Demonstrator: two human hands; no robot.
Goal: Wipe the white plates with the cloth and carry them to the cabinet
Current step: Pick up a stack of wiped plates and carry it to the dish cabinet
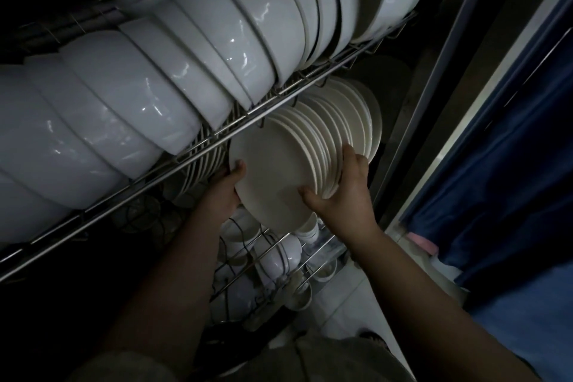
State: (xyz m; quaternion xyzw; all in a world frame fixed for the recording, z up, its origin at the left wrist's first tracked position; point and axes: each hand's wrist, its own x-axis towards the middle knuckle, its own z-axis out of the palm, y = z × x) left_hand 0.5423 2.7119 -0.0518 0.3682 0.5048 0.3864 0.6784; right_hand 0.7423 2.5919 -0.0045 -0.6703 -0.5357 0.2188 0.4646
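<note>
Head view, dim lighting. Open grey metal dish cabinet (446,71) with wire shelves.

Top steel wire rack (173,163): large glossy white ceramic bowls (217,49), nested on edge in rows running from the left edge to the top right corner. The leftmost and top ones are cut off by the frame.

Below that rack's front rail, a row of white round ceramic plates (273,170) stands on edge, packed face to face toward the cabinet's right wall.

- Left hand (228,186) grips the left rim of the front plate: thumb hooked over the face, fingers hidden behind it.
- Right hand (344,192) grips the lower right: thumb pressed on the front plate's face, fingers curled round the rims of several plates behind.
- Whether the plates rest on a shelf or are lifted: cannot tell, their bottom is hidden.

Thin white plate rims (200,161) show left of the left hand, mostly hidden by the rail.

Bottom wire basket (248,253): small white cups and little bowls (288,250), jumbled, count unclear. The dark area at its left edge is unreadable.

Right of the cabinet:

- Dark blue cloth curtain (511,149), cut off by the frame.
- Small pink object (421,242) at its foot, too blurred to identify.
</note>
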